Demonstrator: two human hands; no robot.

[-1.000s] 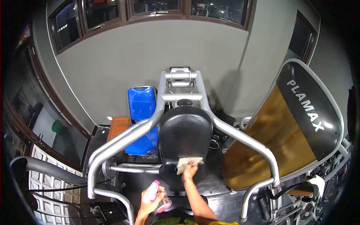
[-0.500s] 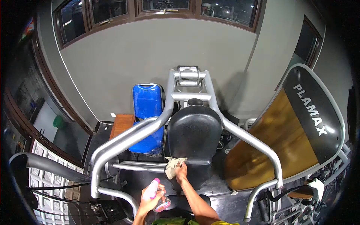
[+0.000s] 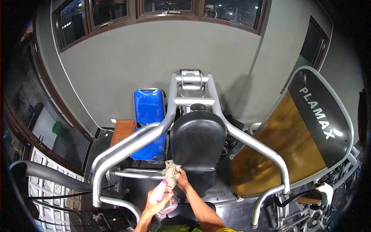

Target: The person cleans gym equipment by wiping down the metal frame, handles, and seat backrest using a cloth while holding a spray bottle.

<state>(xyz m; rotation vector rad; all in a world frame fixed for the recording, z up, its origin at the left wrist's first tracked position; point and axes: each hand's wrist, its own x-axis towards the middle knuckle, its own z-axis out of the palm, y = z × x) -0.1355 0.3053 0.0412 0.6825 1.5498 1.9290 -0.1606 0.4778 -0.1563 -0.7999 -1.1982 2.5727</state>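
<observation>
My left hand [image 3: 155, 203] is wrapped round a spray bottle [image 3: 158, 191] with a white and pink head and a clear lower part. Its nozzle points up at a beige cloth [image 3: 170, 172], close to it. My right hand [image 3: 181, 179] grips that cloth, which hangs bunched to the left of the fingers. Both hands are in front of the black padded seat [image 3: 199, 181] of a gym machine, below its black backrest [image 3: 198, 139]. Part of the bottle is hidden behind my left fingers.
Silver tube arms [image 3: 135, 145] of the machine curve round both sides. Behind it on the left stand a blue chair [image 3: 149, 106] and a brown wooden box [image 3: 123, 130]. A tall panel marked PLAMAX [image 3: 286, 150] rises on the right. A grey wall [image 3: 154, 54] closes the back.
My left hand has brought the spray bottle up and to the right, close to the cloth. My right hand has moved slightly left with the cloth. The view has shifted a little.
</observation>
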